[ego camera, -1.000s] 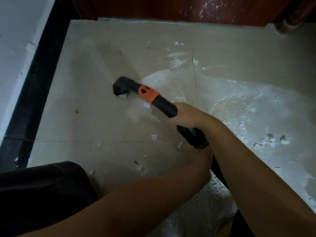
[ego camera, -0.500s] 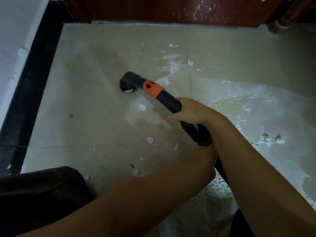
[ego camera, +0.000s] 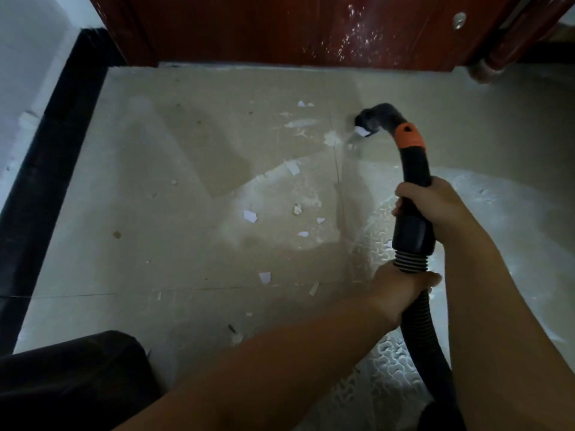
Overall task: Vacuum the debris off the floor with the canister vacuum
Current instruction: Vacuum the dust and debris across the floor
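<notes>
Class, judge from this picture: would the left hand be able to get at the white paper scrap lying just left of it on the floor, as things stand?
Probably not yet. The left hand grips the ribbed hose, so it is occupied; it would have to let go first. Otherwise the bare floor between it and the scrap looks unobstructed.

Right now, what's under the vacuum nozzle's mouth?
A white scrap sits at the mouth of the nozzle, above the beige floor tile. Anything farther inside the nozzle is hidden by its black housing.
</notes>
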The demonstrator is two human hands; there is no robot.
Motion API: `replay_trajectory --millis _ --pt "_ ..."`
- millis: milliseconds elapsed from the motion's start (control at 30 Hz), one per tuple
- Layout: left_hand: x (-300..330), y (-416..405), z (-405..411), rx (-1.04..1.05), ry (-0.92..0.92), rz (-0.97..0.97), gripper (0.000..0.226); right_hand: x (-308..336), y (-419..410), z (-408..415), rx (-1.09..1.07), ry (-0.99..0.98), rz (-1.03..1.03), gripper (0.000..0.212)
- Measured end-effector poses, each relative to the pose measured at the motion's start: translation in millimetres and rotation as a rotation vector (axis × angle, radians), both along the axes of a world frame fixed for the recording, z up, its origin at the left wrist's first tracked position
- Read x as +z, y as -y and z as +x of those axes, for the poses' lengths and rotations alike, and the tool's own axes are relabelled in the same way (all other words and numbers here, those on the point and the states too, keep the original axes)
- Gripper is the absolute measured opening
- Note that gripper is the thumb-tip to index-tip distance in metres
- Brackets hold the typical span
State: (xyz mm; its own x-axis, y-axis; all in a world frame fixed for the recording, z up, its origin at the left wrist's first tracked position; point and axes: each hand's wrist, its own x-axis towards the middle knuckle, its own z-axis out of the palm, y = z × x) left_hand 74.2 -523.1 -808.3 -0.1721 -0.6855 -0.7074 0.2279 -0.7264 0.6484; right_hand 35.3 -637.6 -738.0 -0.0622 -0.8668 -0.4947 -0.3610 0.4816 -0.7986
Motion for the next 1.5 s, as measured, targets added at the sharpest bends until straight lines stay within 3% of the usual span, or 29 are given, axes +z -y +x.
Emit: replay_trajectory --millis 167,367,533,633,867,967,1133,1200,1433,1500 --pt "-4.2 -2.2 6.9 0.031 -0.015 0.056 0.018 -11.3 -3.3 6.0 -0.082 0.046 0.056 0.019" --pt "-5.1 -22.7 22.2 0.112 -0.024 -0.037 0.016 -9.2 -10.5 36.1 0.22 0.054 0.083 0.006" --pt "13.4 -4.7 23.7 0.05 0.018 0.055 0.025 -13.2 -2.6 16.3 -0.109 0.147 0.056 0.008" --pt "18.0 1.3 34.6 0.081 0.035 0.009 0.024 -14.2 3.4 15.3 -0.232 0.185 0.046 0.009" --pt "3.8 -13.1 56.7 0.265 0.167 0.037 0.027 -20.8 -3.0 76.9 0.109 0.123 0.053 0.007" --pt "3.1 -15.6 64.0 0.234 0.17 0.005 0.024 -22.6 -1.9 83.5 0.172 0.136 0.06 0.006" --pt "28.2 7.5 70.8 0.126 0.112 0.064 0.028 -26.8 8.6 60.3 -0.216 0.189 0.009 0.01" --pt "34.4 13.4 76.3 0.145 0.082 0.07 0.029 -27.7 13.5 62.8 -0.27 0.208 0.004 0.011" --pt "10.2 -3.4 98.7 0.315 0.131 0.035 0.02 -28.7 8.6 123.4 0.227 0.102 0.052 0.009" --pt "12.8 -2.8 98.0 0.319 0.128 0.029 0.02 -28.9 11.3 123.0 0.257 0.093 0.051 0.01"
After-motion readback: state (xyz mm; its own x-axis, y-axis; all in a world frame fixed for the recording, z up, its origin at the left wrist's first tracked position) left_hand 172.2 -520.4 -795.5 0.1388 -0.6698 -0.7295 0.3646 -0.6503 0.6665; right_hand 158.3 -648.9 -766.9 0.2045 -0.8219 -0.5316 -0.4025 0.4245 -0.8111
